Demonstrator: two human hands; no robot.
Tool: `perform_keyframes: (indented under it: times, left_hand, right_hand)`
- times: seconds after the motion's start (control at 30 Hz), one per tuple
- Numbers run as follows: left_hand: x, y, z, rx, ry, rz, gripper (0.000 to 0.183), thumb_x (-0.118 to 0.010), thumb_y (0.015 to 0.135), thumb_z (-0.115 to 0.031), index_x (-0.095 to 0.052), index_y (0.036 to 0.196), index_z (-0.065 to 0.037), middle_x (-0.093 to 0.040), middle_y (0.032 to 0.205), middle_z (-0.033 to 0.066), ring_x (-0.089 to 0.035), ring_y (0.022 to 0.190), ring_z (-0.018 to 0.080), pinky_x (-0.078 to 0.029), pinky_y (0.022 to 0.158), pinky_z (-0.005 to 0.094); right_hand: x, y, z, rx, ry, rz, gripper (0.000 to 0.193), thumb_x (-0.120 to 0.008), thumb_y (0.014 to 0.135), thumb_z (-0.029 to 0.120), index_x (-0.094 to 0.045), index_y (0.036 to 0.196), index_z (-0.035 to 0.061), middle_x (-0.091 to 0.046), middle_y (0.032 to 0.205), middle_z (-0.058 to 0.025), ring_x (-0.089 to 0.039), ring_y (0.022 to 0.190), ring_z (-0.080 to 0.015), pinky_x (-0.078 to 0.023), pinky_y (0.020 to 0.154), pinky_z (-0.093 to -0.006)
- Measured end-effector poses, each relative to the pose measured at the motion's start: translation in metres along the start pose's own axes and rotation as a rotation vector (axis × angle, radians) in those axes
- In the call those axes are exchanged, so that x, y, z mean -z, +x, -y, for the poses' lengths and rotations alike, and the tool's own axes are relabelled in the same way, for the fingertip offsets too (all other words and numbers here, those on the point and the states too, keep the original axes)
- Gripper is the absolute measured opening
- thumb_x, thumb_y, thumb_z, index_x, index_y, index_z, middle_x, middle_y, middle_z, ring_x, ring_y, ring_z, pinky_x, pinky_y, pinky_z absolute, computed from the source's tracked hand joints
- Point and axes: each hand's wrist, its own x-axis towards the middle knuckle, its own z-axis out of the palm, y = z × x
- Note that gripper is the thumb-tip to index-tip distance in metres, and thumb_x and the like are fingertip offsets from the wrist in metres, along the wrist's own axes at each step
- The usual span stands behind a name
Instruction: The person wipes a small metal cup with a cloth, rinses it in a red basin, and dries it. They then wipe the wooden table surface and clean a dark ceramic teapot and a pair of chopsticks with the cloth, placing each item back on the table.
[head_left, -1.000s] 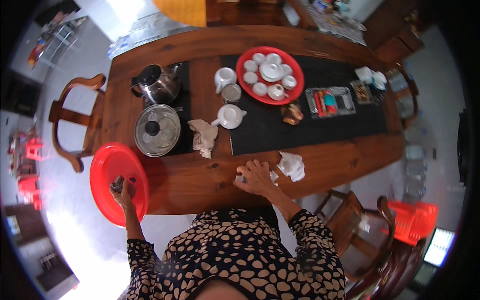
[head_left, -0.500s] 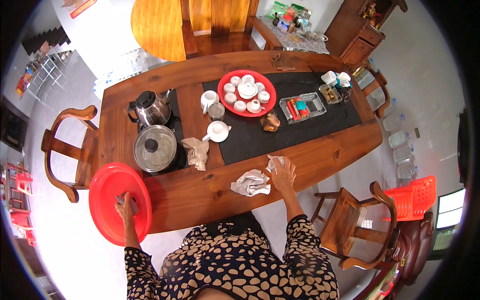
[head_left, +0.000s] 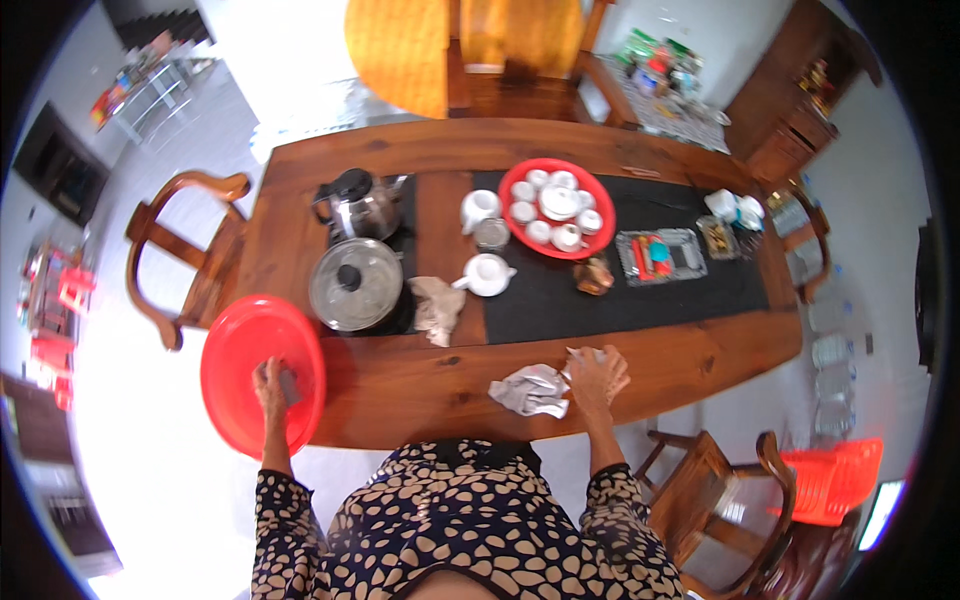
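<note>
At the left, my left hand (head_left: 268,386) reaches over the inside of a large red basin (head_left: 222,372). Its fingers are closed on a small grey thing (head_left: 290,388) whose kind I cannot make out. My right hand (head_left: 598,378) is at the near edge of the wooden table, fingers curled over a crumpled white tissue (head_left: 573,362) that is mostly hidden under it. Beside that hand, to its left, lies a crumpled whitish cloth (head_left: 532,390).
A glass-lidded pot (head_left: 356,284) and steel kettle (head_left: 362,208) stand near the basin. A beige cloth (head_left: 436,308), white teapot (head_left: 487,275), red tray (head_left: 545,166) of cups and glass tray (head_left: 690,250) are farther right. A wooden chair (head_left: 690,485) stands at near right.
The whole view has shifted, so the table sits farther right in the picture. Both hands keep about the same places, the left in the basin, the right at the tissue.
</note>
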Motion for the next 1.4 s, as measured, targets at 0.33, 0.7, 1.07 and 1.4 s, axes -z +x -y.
perform_keyframes:
  times: [0.33, 0.7, 1.07, 1.4]
  left_hand:
    - [0.016, -0.016, -0.015, 0.26, -0.006, -0.066, 0.064, -0.068, 0.081, -0.052, -0.05, 0.109, 0.002, -0.058, 0.091, 0.0094, -0.059, 0.073, 0.0158, -0.05, 0.063, 0.0288]
    - [0.026, -0.024, -0.017, 0.284, -0.29, 0.129, 0.05, -0.064, 0.085, -0.051, -0.055, 0.113, -0.011, -0.059, 0.097, 0.0046, -0.061, 0.081, 0.0163, -0.052, 0.059, 0.0306]
    - [0.024, -0.021, -0.017, 0.342, -0.368, 0.231, 0.051, -0.065, 0.083, -0.05, -0.055, 0.117, -0.013, -0.059, 0.098, 0.0036, -0.06, 0.082, 0.0158, -0.053, 0.059, 0.0325]
    - [0.022, -0.021, -0.025, 0.216, -0.352, 0.117, 0.044, -0.066, 0.086, -0.038, -0.054, 0.119, -0.01, -0.063, 0.097, 0.0047, -0.063, 0.08, 0.0172, -0.055, 0.064, 0.0335]
  right_hand:
    - [0.019, -0.01, 0.186, 0.587, 0.492, -0.114, 0.021, -0.067, 0.075, 0.014, -0.063, 0.096, 0.0128, -0.053, 0.112, -0.0107, -0.05, 0.107, -0.0314, -0.032, 0.09, -0.0476]
    - [-0.018, -0.024, 0.25, 0.709, 0.496, -0.057, 0.03, -0.067, 0.073, 0.007, -0.061, 0.103, 0.0105, -0.055, 0.107, -0.0135, -0.053, 0.098, -0.0329, -0.046, 0.076, -0.0429]
    - [-0.087, 0.001, 0.222, 0.513, 0.338, 0.089, 0.022, -0.063, 0.081, 0.017, -0.061, 0.102, 0.0105, -0.055, 0.093, -0.0138, -0.054, 0.085, -0.0349, -0.047, 0.07, -0.0468]
    - [-0.023, -0.03, 0.235, 0.649, -0.005, 0.042, 0.019, -0.066, 0.079, 0.018, -0.062, 0.096, 0.0111, -0.057, 0.105, -0.0125, -0.056, 0.098, -0.0338, -0.043, 0.077, -0.0448]
